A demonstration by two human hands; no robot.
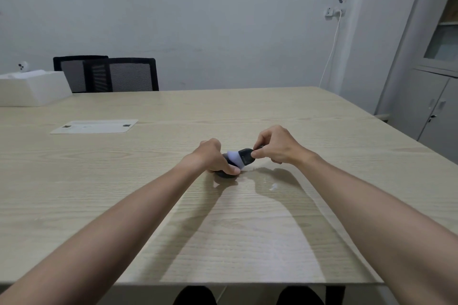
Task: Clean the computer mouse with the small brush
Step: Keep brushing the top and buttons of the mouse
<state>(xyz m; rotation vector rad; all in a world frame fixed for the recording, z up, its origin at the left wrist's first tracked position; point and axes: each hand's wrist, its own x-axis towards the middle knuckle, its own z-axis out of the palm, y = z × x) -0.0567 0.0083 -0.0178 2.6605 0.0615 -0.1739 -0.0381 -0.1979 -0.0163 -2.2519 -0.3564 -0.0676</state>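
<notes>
A dark computer mouse [222,174] lies on the light wooden table [247,230] near its middle. My left hand [210,156] covers most of it and grips it from above, the thumb along its near side. My right hand [275,145] pinches the black handle of a small brush [244,156] between thumb and fingers. The brush's white bristles point left and rest on the top of the mouse, beside my left hand.
A white flat cover plate [95,126] is set in the table at the left. A white open box [32,86] stands at the far left edge. Two black mesh chairs [119,74] are behind the table. A grey cabinet [431,82] stands at the right.
</notes>
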